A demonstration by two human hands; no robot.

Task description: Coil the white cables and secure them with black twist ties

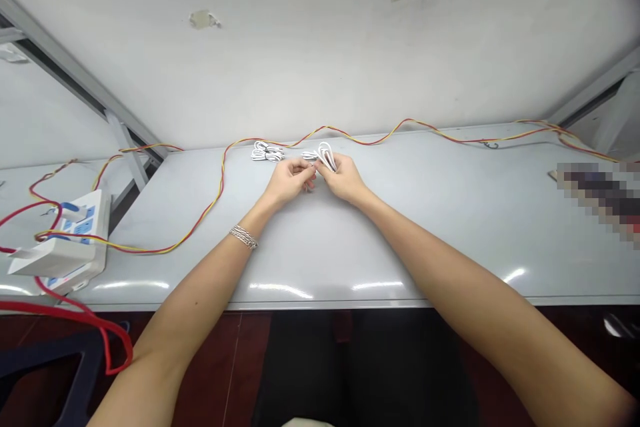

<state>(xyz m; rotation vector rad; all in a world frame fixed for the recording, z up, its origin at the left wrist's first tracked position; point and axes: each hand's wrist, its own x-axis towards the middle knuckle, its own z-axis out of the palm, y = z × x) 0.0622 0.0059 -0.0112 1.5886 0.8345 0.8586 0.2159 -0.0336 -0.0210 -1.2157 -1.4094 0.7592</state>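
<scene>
A white cable (326,155), coiled into a small bundle, is gripped in my right hand (344,177), its loops sticking up past the thumb. Close beside it, my left hand (293,180) has thumb and forefinger pinched together at the bundle's left side. What lies between those fingertips is too small to make out. Just behind my left hand, a second coiled white cable (267,151) rests on the grey table (345,240), bound round its middle with a dark tie.
A twisted red and yellow wire (220,187) runs along the table's back and curves down the left side to a white power strip (97,223) with plugs in it. A thick red cable (65,310) hangs at the lower left. A blurred-out object (600,197) lies far right.
</scene>
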